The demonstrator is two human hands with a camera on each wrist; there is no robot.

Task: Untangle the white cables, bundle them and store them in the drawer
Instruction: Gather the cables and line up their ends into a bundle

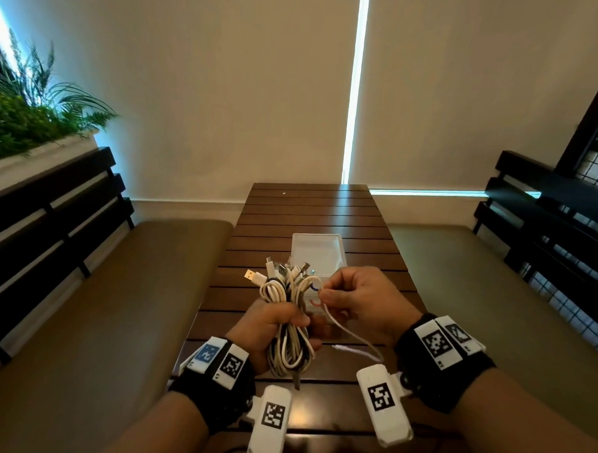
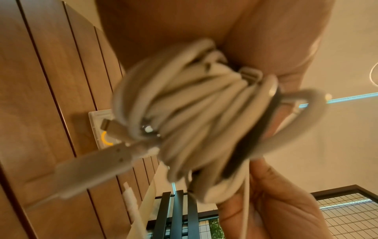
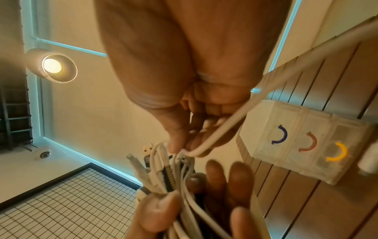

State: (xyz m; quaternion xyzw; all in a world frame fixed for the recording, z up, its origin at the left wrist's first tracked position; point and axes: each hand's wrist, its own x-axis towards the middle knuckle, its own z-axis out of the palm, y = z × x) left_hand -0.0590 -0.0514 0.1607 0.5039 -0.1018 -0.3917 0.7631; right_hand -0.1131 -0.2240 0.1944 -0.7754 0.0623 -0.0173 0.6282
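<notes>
My left hand point(image 1: 272, 328) grips a folded bundle of white cables point(image 1: 288, 328) upright above the table, plugs sticking out of its top. The bundle point(image 2: 194, 116) fills the left wrist view, blurred. My right hand point(image 1: 325, 294) pinches one loose white cable point(image 1: 351, 334) at the bundle's top; its tail hangs down to a plug on the table. In the right wrist view the right thumb and fingers point(image 3: 180, 145) pinch that cable point(image 3: 235, 122) just above the plugs. Behind the hands stands a small translucent white drawer box point(image 1: 318, 251), point(image 3: 306, 142), with blue, pink and yellow handles.
The slatted brown table point(image 1: 312, 209) runs away from me between two olive benches point(image 1: 116, 304), point(image 1: 493, 286) with black slatted backs. A planter point(image 1: 31, 118) sits at upper left. A wall lamp point(image 3: 52, 65) shows in the right wrist view.
</notes>
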